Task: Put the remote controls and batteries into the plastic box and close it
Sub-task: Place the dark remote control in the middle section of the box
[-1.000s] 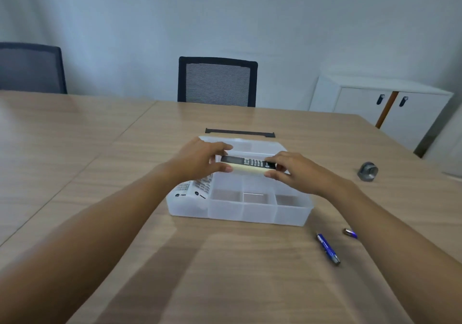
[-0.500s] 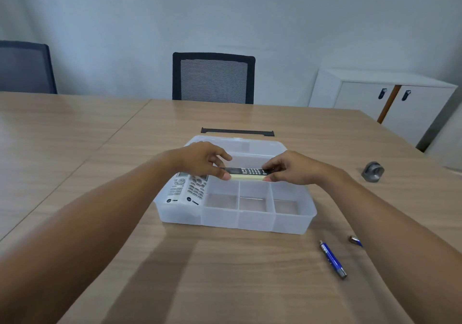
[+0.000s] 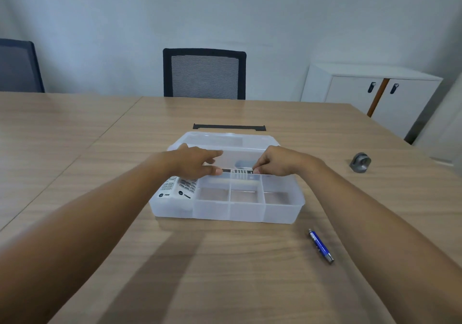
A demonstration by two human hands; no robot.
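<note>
A clear plastic box (image 3: 250, 213) with dividers lies open on the wooden table, its lid folded back behind it. Two white remotes (image 3: 178, 187) lie side by side in its left compartment. A slim black remote (image 3: 237, 171) sits low in the long rear compartment. My left hand (image 3: 195, 161) pinches the remote's left end and my right hand (image 3: 277, 160) pinches its right end. Blue batteries (image 3: 321, 246) lie end to end on the table to the right of the box, partly beside my right forearm.
A black strip (image 3: 229, 126) lies on the table behind the box. A small grey metal object (image 3: 360, 163) stands at the right. A black mesh chair (image 3: 204, 73) is across the table, and a white cabinet (image 3: 370, 93) stands at the back right.
Both hands have lowered the black remote from above the box down into the rear compartment. The camera has shifted closer, so the box looks larger.
</note>
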